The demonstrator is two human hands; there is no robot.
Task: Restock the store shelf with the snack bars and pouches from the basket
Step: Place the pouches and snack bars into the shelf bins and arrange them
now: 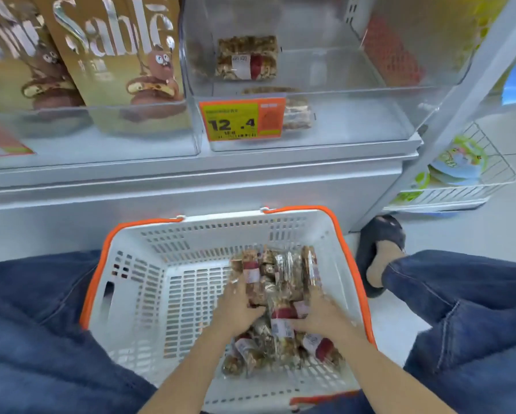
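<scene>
Gathering snack bars (280,297) piled in the basket (149,282), left hand (239,306) and right hand (322,318) pressed around a bunch, maybe gripping. Could drop slippery packs lifting toward the clear shelf bin (325,121) above.

Both hands (280,312) gather snack bars (276,282) inside basket (149,282).

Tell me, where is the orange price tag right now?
The price tag hangs on the front of the clear bin, upper middle, just left of a snack bar.
</scene>
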